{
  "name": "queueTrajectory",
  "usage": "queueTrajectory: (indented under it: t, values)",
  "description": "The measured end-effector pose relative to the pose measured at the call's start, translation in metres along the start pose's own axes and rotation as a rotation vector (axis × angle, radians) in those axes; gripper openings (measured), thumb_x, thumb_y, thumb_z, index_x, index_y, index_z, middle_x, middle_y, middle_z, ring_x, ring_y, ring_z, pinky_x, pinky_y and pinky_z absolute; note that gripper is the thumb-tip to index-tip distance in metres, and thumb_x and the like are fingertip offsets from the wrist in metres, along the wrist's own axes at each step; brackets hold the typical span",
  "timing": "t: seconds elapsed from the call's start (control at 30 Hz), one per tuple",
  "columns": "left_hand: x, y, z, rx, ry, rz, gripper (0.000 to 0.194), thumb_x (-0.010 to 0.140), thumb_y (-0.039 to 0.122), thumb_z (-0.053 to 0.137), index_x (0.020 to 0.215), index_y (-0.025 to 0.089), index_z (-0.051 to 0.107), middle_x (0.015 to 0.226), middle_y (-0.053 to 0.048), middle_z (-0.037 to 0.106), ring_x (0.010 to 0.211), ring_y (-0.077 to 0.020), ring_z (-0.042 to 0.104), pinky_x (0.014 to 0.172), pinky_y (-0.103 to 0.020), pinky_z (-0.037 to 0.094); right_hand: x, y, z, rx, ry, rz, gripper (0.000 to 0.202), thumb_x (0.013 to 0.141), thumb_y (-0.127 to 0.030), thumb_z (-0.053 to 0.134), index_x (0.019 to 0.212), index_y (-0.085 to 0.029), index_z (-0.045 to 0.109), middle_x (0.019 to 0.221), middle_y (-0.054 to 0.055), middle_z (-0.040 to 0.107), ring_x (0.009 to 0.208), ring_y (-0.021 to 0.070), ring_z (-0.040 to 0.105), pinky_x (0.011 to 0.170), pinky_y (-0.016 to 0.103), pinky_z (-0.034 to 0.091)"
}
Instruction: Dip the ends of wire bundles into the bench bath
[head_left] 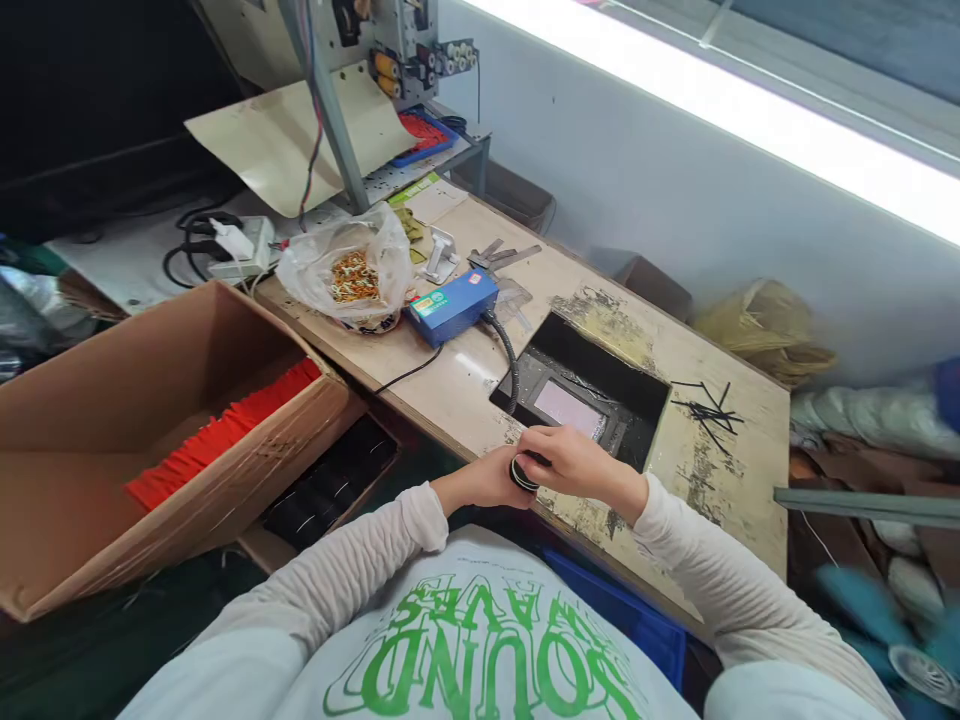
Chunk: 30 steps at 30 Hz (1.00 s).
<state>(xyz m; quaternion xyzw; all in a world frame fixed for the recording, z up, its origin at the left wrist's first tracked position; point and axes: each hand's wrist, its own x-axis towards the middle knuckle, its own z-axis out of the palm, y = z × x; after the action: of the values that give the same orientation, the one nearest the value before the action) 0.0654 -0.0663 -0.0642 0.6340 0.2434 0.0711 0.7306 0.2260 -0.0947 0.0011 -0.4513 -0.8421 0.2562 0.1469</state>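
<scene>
Close in front of my body, at the table's near edge, my two hands meet around a small black round object (524, 474) with a pale ring near its end. My left hand (491, 478) wraps around it from the left. From the right, my right hand (571, 462) closes over its top, fingers bent. The fingers hide most of the object, so its kind is not clear. Just beyond the hands, a dark rectangular recess (652, 400) in the wooden tabletop contains a pale, shiny panel (570, 408).
A blue box (454, 305) with a black hose stands near a plastic bag (390, 255) of small gold-coloured pieces. Calipers (504, 256) lie behind. Black strips (709, 415) lie at right. A cardboard box (247, 480) with red pieces stands left; a fan (922, 670) is lower right.
</scene>
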Motion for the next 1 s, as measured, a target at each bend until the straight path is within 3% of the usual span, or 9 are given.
queueTrajectory:
  t: [0.07,0.13,0.17,0.3,0.37,0.43,0.53,0.73,1.0]
  values:
    - [0.009,0.004,0.0,-0.043,0.016,0.069,0.041,0.054,0.021,0.08,0.09,0.015,0.061,0.084,-0.001,0.062,0.081,-0.0179,0.058,0.076,-0.031,0.046,-0.017,0.011,0.0,0.042,0.103,0.098,0.019,0.091,-0.024,0.045,0.076,-0.02,0.055,0.066,-0.001,0.056,0.057,0.0106,0.048,0.055,0.022,0.034]
    - [0.015,0.006,-0.009,-0.055,0.104,0.143,0.066,0.056,0.029,0.084,0.115,0.019,0.057,0.113,-0.007,0.063,0.107,-0.0241,0.059,0.094,-0.038,0.045,-0.035,0.027,-0.004,0.042,0.236,0.237,0.019,0.091,-0.026,0.046,0.077,-0.02,0.057,0.064,-0.001,0.057,0.056,0.0108,0.049,0.055,0.022,0.035]
    - [0.017,0.004,-0.018,-0.02,0.185,0.17,0.068,0.06,0.033,0.083,0.121,0.021,0.054,0.121,-0.01,0.061,0.116,-0.0251,0.056,0.1,-0.041,0.043,-0.043,0.037,-0.006,0.019,0.305,0.316,0.019,0.091,-0.028,0.047,0.077,-0.02,0.058,0.064,-0.001,0.058,0.056,0.0111,0.049,0.056,0.022,0.036]
    - [0.017,-0.021,-0.066,0.432,0.697,0.259,0.047,0.075,0.038,0.071,0.116,0.02,0.057,0.124,-0.012,0.06,0.122,-0.0283,0.052,0.11,-0.049,0.036,-0.066,0.082,-0.013,-0.135,0.479,0.588,0.025,0.09,-0.036,0.046,0.078,-0.02,0.06,0.065,0.001,0.059,0.059,0.0144,0.051,0.059,0.026,0.037]
    - [0.014,-0.042,-0.087,0.667,0.832,0.292,0.044,0.077,0.039,0.069,0.114,0.017,0.058,0.122,-0.014,0.06,0.125,-0.0318,0.048,0.11,-0.053,0.035,-0.068,0.104,-0.009,-0.2,0.477,0.662,0.026,0.09,-0.038,0.045,0.078,-0.02,0.06,0.067,0.002,0.06,0.061,0.0157,0.052,0.061,0.027,0.037]
    - [0.012,-0.061,-0.098,0.835,0.871,0.309,0.044,0.079,0.04,0.067,0.115,0.016,0.058,0.123,-0.015,0.059,0.13,-0.0342,0.044,0.11,-0.054,0.035,-0.064,0.124,-0.001,-0.258,0.443,0.699,0.027,0.09,-0.038,0.043,0.08,-0.02,0.06,0.072,0.004,0.062,0.065,0.0167,0.054,0.063,0.027,0.037]
    - [0.01,-0.078,-0.101,0.966,0.871,0.342,0.04,0.081,0.039,0.064,0.114,0.017,0.058,0.125,-0.015,0.058,0.132,-0.0339,0.042,0.11,-0.053,0.036,-0.054,0.149,0.013,-0.361,0.35,0.749,0.027,0.092,-0.035,0.041,0.084,-0.018,0.061,0.08,0.007,0.065,0.071,0.0177,0.056,0.063,0.027,0.034]
    - [0.01,-0.078,-0.095,0.979,0.901,0.387,0.028,0.082,0.033,0.061,0.106,0.018,0.061,0.117,-0.012,0.063,0.126,-0.0312,0.049,0.107,-0.049,0.04,-0.03,0.18,0.033,-0.568,0.155,0.835,0.029,0.097,-0.033,0.039,0.097,-0.015,0.063,0.09,0.009,0.065,0.07,0.0168,0.053,0.058,0.028,0.023]
    - [0.009,-0.082,-0.096,0.95,0.899,0.371,0.023,0.082,0.029,0.06,0.102,0.019,0.063,0.112,-0.01,0.066,0.12,-0.0289,0.054,0.104,-0.047,0.043,-0.007,0.195,0.044,-0.631,0.026,0.886,0.031,0.099,-0.034,0.039,0.106,-0.016,0.062,0.097,0.01,0.064,0.067,0.0158,0.052,0.057,0.029,0.019]
